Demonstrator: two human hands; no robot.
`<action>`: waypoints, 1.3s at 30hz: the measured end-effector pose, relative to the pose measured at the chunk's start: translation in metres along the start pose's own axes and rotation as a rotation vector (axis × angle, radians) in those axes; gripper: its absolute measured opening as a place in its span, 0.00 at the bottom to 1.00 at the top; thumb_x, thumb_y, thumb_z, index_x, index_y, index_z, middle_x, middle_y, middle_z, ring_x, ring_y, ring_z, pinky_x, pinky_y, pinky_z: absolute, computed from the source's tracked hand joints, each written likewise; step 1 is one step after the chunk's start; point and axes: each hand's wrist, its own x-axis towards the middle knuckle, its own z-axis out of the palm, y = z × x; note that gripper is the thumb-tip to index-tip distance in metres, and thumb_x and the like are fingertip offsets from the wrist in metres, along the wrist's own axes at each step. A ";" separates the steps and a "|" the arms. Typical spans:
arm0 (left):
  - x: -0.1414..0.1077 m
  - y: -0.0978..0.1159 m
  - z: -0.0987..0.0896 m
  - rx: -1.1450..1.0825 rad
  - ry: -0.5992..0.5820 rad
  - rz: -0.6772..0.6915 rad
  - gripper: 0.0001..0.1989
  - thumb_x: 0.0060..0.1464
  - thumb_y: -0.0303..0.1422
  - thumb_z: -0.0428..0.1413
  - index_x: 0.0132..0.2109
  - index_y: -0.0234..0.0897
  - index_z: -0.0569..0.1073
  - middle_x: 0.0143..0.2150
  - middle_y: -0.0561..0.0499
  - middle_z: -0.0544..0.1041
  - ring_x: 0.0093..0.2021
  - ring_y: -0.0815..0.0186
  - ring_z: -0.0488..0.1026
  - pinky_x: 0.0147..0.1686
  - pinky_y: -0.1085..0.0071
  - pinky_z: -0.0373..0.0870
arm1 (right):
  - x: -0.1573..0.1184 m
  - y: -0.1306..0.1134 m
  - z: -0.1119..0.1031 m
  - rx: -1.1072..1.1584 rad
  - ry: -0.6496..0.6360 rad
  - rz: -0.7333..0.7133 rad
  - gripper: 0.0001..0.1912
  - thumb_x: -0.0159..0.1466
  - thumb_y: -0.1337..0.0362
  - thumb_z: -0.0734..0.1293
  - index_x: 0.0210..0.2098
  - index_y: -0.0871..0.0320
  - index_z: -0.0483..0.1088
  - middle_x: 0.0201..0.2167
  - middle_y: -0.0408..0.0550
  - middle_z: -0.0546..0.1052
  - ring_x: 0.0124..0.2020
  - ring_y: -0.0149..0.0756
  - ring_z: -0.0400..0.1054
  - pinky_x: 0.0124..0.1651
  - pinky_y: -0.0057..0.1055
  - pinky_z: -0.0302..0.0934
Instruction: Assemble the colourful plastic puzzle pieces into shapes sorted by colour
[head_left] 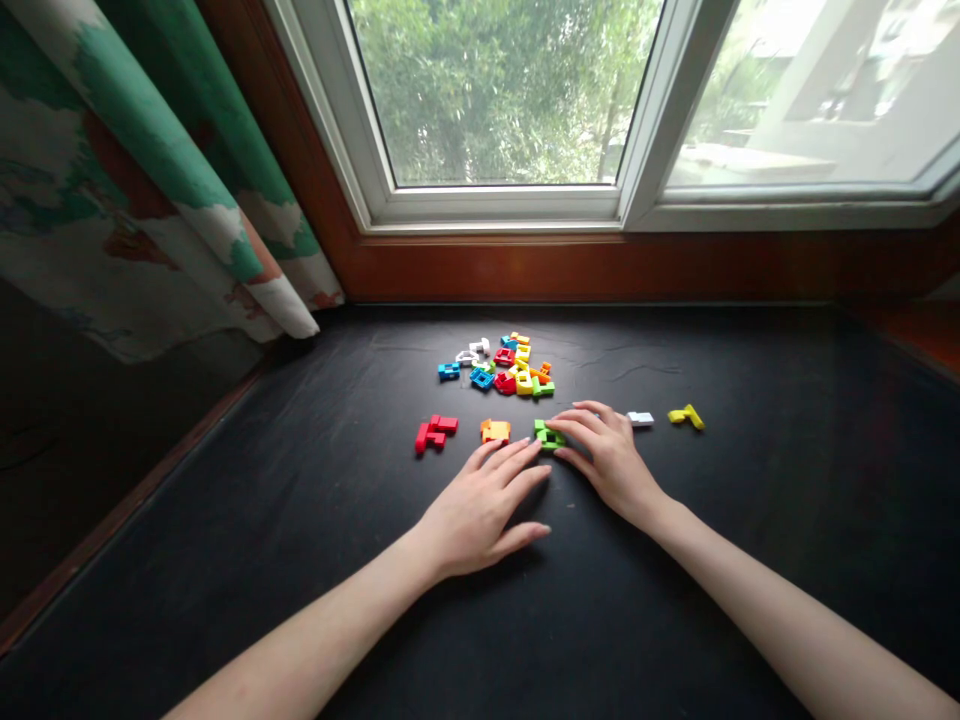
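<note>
My left hand [487, 510] lies low over the black surface with its fingers spread, its fingertips just in front of an orange piece [495, 431] and near the green pieces. My right hand [611, 455] has its thumb and fingers around the right side of the green pieces [550, 435]. Left of the orange piece sits a group of red pieces [435, 433]. White pieces [640, 419] show beyond my right hand, partly hidden by it, and a yellow piece [687, 417] rests farther right.
A loose pile of small coloured pieces [504, 357] lies farther back on the black surface [300, 480]. Behind it are a wooden sill [495, 268] and a window. A patterned curtain [172, 190] hangs at the left.
</note>
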 end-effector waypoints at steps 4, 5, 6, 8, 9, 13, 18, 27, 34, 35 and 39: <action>0.000 0.000 0.000 0.015 -0.007 -0.002 0.27 0.64 0.45 0.52 0.64 0.36 0.64 0.70 0.39 0.60 0.70 0.51 0.57 0.67 0.48 0.54 | 0.000 0.001 0.001 0.011 0.016 -0.002 0.13 0.68 0.65 0.67 0.52 0.52 0.72 0.52 0.49 0.78 0.58 0.52 0.62 0.57 0.49 0.56; 0.000 0.000 -0.001 0.018 -0.010 -0.003 0.27 0.64 0.45 0.51 0.64 0.35 0.64 0.70 0.39 0.60 0.70 0.51 0.57 0.67 0.48 0.54 | 0.000 0.001 0.001 0.015 0.019 -0.002 0.13 0.68 0.65 0.67 0.52 0.52 0.72 0.52 0.49 0.78 0.58 0.52 0.62 0.57 0.50 0.56; 0.000 0.000 -0.001 0.022 -0.013 -0.003 0.27 0.64 0.45 0.51 0.65 0.35 0.64 0.70 0.39 0.60 0.70 0.50 0.57 0.67 0.48 0.54 | 0.000 0.001 0.001 0.016 0.022 -0.003 0.13 0.68 0.65 0.67 0.52 0.53 0.72 0.52 0.49 0.78 0.58 0.52 0.62 0.57 0.50 0.56; 0.000 0.000 -0.001 0.028 -0.015 -0.004 0.27 0.64 0.45 0.51 0.64 0.35 0.64 0.71 0.40 0.60 0.70 0.50 0.56 0.66 0.47 0.54 | 0.000 0.001 0.001 0.014 0.027 -0.006 0.13 0.68 0.65 0.68 0.52 0.53 0.72 0.52 0.50 0.78 0.57 0.52 0.63 0.57 0.50 0.57; 0.000 0.001 -0.001 0.030 -0.014 -0.005 0.27 0.64 0.45 0.51 0.64 0.35 0.64 0.71 0.40 0.60 0.70 0.50 0.56 0.67 0.47 0.54 | 0.000 0.000 0.001 0.012 0.029 -0.007 0.14 0.67 0.66 0.68 0.52 0.53 0.72 0.51 0.50 0.78 0.57 0.51 0.63 0.56 0.50 0.57; 0.000 0.000 0.000 0.036 -0.001 -0.004 0.27 0.65 0.45 0.51 0.64 0.36 0.64 0.70 0.40 0.60 0.70 0.50 0.57 0.66 0.47 0.54 | 0.000 0.000 0.001 0.018 0.034 -0.008 0.15 0.66 0.67 0.69 0.52 0.54 0.72 0.52 0.50 0.78 0.57 0.51 0.63 0.56 0.50 0.57; 0.000 0.000 0.001 0.038 0.033 0.005 0.26 0.65 0.44 0.52 0.63 0.36 0.64 0.69 0.40 0.62 0.69 0.50 0.59 0.66 0.47 0.55 | -0.001 -0.001 0.000 0.047 0.063 -0.006 0.17 0.66 0.67 0.69 0.54 0.54 0.69 0.53 0.50 0.77 0.57 0.52 0.63 0.56 0.50 0.57; 0.000 -0.006 -0.004 0.044 0.215 -0.016 0.16 0.65 0.35 0.52 0.57 0.35 0.70 0.61 0.40 0.73 0.62 0.54 0.68 0.62 0.52 0.62 | -0.005 -0.006 -0.008 0.222 0.157 -0.062 0.09 0.68 0.71 0.63 0.47 0.55 0.70 0.44 0.52 0.78 0.48 0.46 0.69 0.51 0.44 0.63; 0.014 -0.036 -0.029 0.130 0.251 -0.286 0.14 0.63 0.32 0.53 0.55 0.36 0.71 0.59 0.41 0.73 0.60 0.53 0.69 0.58 0.54 0.65 | -0.006 -0.017 -0.015 0.268 0.077 -0.269 0.11 0.66 0.75 0.62 0.45 0.56 0.71 0.42 0.50 0.79 0.46 0.43 0.69 0.49 0.42 0.63; 0.019 -0.043 -0.033 0.144 0.238 -0.322 0.15 0.63 0.32 0.53 0.55 0.36 0.71 0.58 0.41 0.74 0.59 0.53 0.70 0.57 0.55 0.66 | -0.006 -0.018 -0.015 0.272 0.069 -0.275 0.11 0.66 0.75 0.62 0.45 0.56 0.71 0.42 0.50 0.79 0.46 0.43 0.69 0.49 0.42 0.63; 0.043 -0.068 -0.045 0.268 0.190 -0.489 0.13 0.63 0.35 0.54 0.52 0.34 0.72 0.52 0.41 0.77 0.51 0.53 0.73 0.50 0.60 0.69 | -0.006 -0.016 -0.014 0.306 0.061 -0.261 0.11 0.67 0.74 0.62 0.44 0.56 0.71 0.42 0.51 0.78 0.45 0.43 0.68 0.49 0.42 0.64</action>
